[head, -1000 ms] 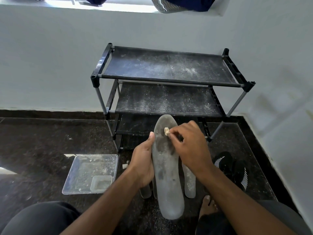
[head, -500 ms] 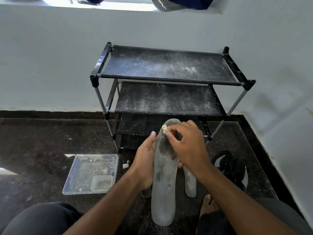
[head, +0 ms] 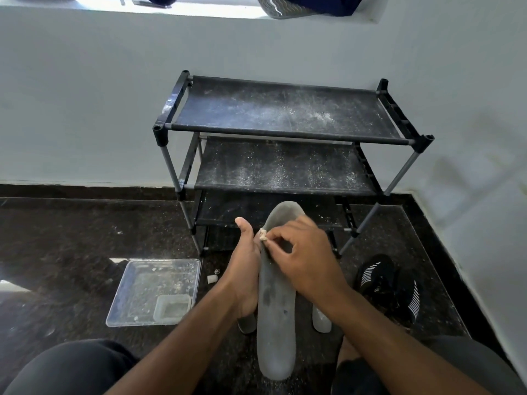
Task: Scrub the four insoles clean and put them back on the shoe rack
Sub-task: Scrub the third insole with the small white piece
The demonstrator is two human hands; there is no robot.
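Left hand (head: 245,269) gripping insole (head: 275,323), right hand (head: 306,259) pinching scrub wad (head: 263,234), crumb-strewn clear tray (head: 134,320)

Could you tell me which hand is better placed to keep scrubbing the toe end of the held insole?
Right: the right hand already pinches the scrub pad against the insole, while the left hand supports it.

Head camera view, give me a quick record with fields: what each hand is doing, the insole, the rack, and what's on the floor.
left hand: holds the grey insole along its left edge, thumb up
right hand: pinches a small pale scrubbing wad against the insole's upper part
grey insole: held upright, dark smudges on its face
shoe rack: black, dusty shelves, no insoles on it
other insoles: ends showing on the floor behind the held one
clear plastic tray: on the floor, left
black shoes: on the floor, right
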